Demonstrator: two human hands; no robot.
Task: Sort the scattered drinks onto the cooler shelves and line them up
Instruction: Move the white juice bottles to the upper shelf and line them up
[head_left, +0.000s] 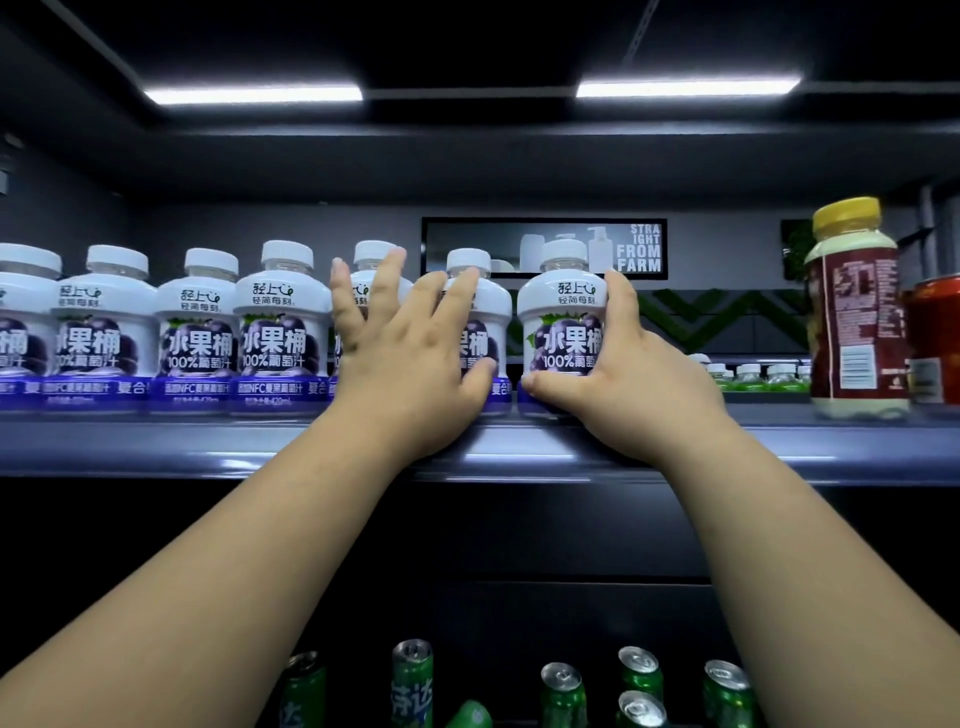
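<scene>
Your right grip (623, 384) is grasping the white plastic juice bottle with a purple grape label (563, 317) that is standing at the right end of the row. Its fingers are curling round the bottle's right side and the thumb is lying across the base. Your left grip (405, 353) is released, its straight, spread fingers pressing flat against the fronts of the 2 neighbouring white juice bottles (496, 312) and hiding most of their labels. Its thumb is touching the lower part of the nearer one. A narrow gap is showing between that bottle and the one you are holding.

All 7 bottles of this kind are standing upright along the front of the grey-blue cooler shelf (208, 441). The 4 white bottles further left (195, 327) are sitting shoulder to shoulder, labels facing you.

To the right, well apart from the row, a tall plastic bottle with a yellow cap and a red label (852, 312) is standing on the same shelf. A red metal can (935, 338) is sitting just beside it at the frame edge. Behind them, small green bottles with white caps (753, 374) are lining a far shelf, below a dark sign reading "STRAIGHT FROM FARM" (639, 249). Beneath your forearms, green metal cans (563, 696) are standing scattered on a dark lower level.
</scene>
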